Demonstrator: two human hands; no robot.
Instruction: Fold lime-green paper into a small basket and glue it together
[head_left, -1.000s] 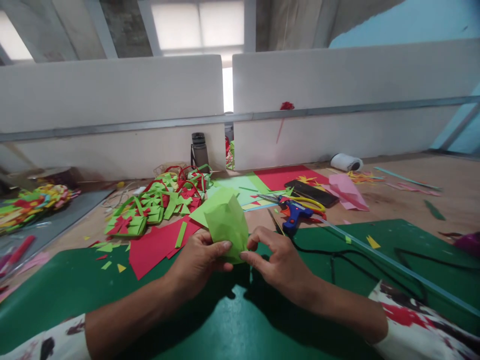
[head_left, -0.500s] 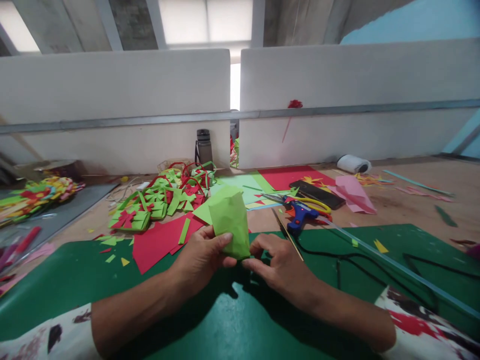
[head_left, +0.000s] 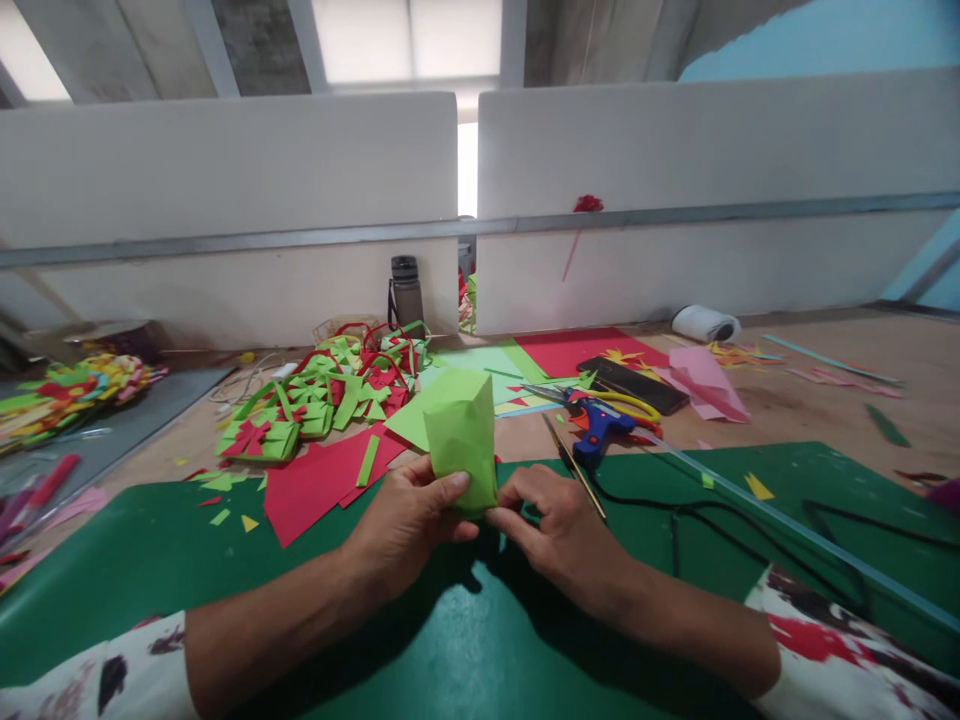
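Light green paper, folded into a pouch-like form (head_left: 459, 428), stands upright between the two hands, held up above the near part of the green mat (head_left: 450, 655). The left hand (head_left: 405, 520) grips it at the lower left, thumb on the near face, fingers behind. The right hand (head_left: 559, 525) has thumb and forefinger drawn together on its lower right corner.

Left of the pouch, red paper sheets (head_left: 307, 492) lie partly over the mat edge; a narrow green strip (head_left: 368, 461) rests on them. Beyond these is a heap of green and red folded paper pieces (head_left: 319, 415), some with bows.

Right of the pouch, a blue glue gun (head_left: 598, 432) lies beside yellow-handled scissors (head_left: 634, 404). A dark flat object (head_left: 637, 386), type not determinable, lies just behind the scissors, near a creased pink sheet (head_left: 709, 385).

Farther back, a dark bottle (head_left: 406, 298) stands upright near the white panels (head_left: 225, 165); a white roll (head_left: 701, 323) lies on its side at the right.
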